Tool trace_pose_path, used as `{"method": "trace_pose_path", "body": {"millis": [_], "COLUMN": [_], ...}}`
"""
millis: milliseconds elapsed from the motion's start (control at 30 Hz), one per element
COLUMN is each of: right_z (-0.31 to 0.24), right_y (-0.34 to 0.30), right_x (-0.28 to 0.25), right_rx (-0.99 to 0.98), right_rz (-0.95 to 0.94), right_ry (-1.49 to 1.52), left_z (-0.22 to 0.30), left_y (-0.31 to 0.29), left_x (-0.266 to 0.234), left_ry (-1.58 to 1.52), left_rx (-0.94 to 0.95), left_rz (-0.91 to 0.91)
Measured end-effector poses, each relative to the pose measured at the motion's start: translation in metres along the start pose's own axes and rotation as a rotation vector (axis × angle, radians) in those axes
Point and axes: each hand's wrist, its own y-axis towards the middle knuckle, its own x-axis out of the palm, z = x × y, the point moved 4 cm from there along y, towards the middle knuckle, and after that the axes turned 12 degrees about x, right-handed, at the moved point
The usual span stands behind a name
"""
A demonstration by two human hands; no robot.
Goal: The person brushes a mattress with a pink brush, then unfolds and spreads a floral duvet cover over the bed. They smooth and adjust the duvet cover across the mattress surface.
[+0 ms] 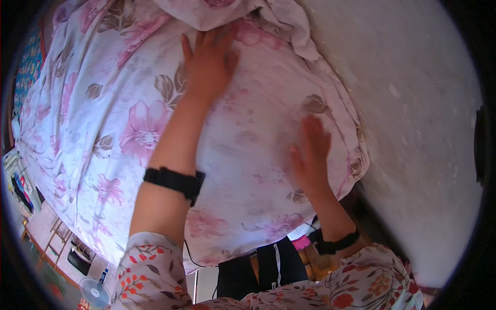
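A white bedsheet printed with pink flowers and brown leaves covers the broad surface in front of me. My left hand reaches to its far side and lies on the cloth, fingers spread, the tips close to a bunched fold. Whether any fingertips go under that fold cannot be made out. Nearer and to the right, my right hand is over the sheet near its right edge. It is slightly blurred, with thumb and fingers apart and nothing in it. Loose creases run down the sheet's left side.
A pale, scuffed wall rises along the right side. Small items stand on a shelf at the far left. At the lower left are a fan and a dark bag. Black straps circle both my forearms.
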Motion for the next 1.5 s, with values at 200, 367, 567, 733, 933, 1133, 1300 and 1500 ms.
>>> {"method": "trace_pose_path", "body": {"millis": [200, 367, 567, 733, 933, 1133, 1300, 1500], "right_z": [0.148, 0.184, 0.225, 0.282, 0.316, 0.335, 0.338, 0.332], "right_y": [-0.041, -0.074, -0.098, -0.106, -0.121, -0.118, -0.108, -0.104], "right_x": [-0.032, -0.044, -0.034, 0.016, 0.06, 0.062, 0.056, 0.031], "right_rx": [0.526, 0.59, 0.568, 0.919, 1.114, 1.086, 1.156, 1.265], "right_rz": [0.13, 0.117, 0.257, 0.088, 0.033, 0.274, 0.343, 0.31], "right_ry": [0.108, 0.239, 0.488, 1.408, 1.861, 1.758, 1.664, 1.286], "left_z": [-0.015, 0.035, 0.123, 0.11, 0.118, 0.105, 0.079, 0.079], "left_y": [0.045, 0.031, 0.007, 0.033, 0.046, 0.04, -0.012, -0.057], "left_x": [0.024, 0.016, 0.019, 0.06, 0.083, 0.066, 0.021, 0.011], "left_ry": [0.099, -0.033, -0.21, 0.02, 0.197, -0.215, -0.353, -0.008], "left_rx": [0.022, 0.017, 0.493, 0.411, 0.309, 0.323, 0.234, 0.213], "left_rz": [-0.138, -0.08, -0.109, -0.268, -0.371, -0.214, -0.068, -0.199]}}
